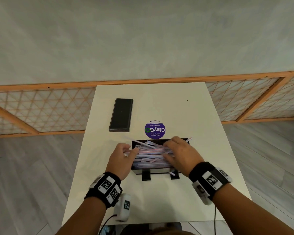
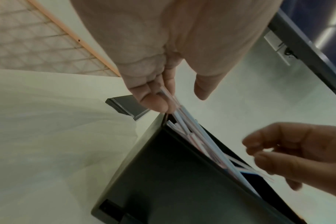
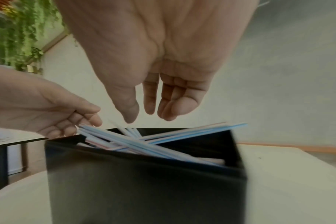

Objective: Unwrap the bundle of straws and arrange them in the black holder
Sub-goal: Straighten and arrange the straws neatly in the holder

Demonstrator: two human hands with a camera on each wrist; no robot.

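A black box-shaped holder stands near the middle of the white table. Several thin blue, white and pink straws lie crossed and untidy in it, and some ends stick out over its rim. My left hand is at the holder's left end, its fingers curled round a few straw ends, with the thumb held apart. My right hand hovers palm down over the right half with relaxed fingers, the thumb tip just touching the top straws. No wrapper is visible.
A flat black rectangular piece lies at the back left of the table. A round purple sticker sits just behind the holder. A wooden lattice screen runs behind the table, and a white device hangs at the front edge.
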